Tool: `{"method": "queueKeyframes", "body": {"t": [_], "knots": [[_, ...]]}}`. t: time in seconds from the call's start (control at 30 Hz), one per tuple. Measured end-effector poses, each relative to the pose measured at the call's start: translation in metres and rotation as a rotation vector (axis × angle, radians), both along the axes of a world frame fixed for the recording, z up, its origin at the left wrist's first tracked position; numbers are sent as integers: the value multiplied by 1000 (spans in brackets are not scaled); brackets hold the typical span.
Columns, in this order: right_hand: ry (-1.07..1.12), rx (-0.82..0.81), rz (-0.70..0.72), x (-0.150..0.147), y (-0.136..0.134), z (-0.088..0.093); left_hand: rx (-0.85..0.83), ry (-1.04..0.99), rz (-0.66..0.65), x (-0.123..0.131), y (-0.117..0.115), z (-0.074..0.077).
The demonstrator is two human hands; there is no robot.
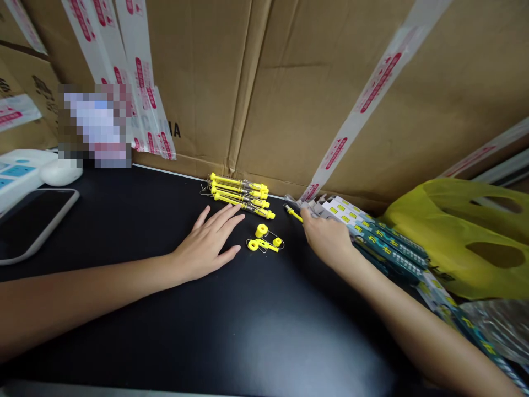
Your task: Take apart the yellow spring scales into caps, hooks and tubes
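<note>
My left hand (209, 242) lies on the black tabletop, fingers stretched and spread, holding nothing. Just beyond its fingertips, several yellow tubular spring scales (242, 194) with clear middles and wire hooks lie side by side. Loose yellow pieces rest between my hands: a cap (261, 230), a ring-ended part (253, 245) and a small plug (277, 242), with thin wire hooks among them. My right hand (324, 234) is closed at the left end of the printed boxes. From its fingers sticks a thin yellow rod (294, 214) with a metallic tip; its other end is hidden.
Several long printed boxes (372, 234) are stacked on the right, beside a yellow plastic bag (467, 231) and clear plastic wrap (502, 328). A phone (37, 220) and a white power strip (20, 171) lie at left. Taped cardboard boxes (198, 82) wall off the back.
</note>
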State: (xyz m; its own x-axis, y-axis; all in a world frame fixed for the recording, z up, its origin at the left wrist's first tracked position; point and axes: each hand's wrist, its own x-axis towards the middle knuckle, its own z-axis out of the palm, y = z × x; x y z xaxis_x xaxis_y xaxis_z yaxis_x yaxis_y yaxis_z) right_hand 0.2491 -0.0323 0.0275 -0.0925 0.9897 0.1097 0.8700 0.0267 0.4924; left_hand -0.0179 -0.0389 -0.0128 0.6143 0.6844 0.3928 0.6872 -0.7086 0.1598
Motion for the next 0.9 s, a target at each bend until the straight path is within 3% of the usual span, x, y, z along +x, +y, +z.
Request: {"method": "queueKeyframes", "body": {"t": [0.33, 0.4, 0.6, 0.9], "knots": [[39, -18, -43, 2, 4, -6, 45, 18, -5, -5, 18, -1], [50, 21, 2, 0, 3, -6, 53, 17, -20, -5, 18, -1], [253, 121, 315, -11, 9, -13, 65, 37, -34, -3, 17, -2], [410, 122, 372, -19, 34, -33, 73, 15, -54, -3, 18, -4]]}}
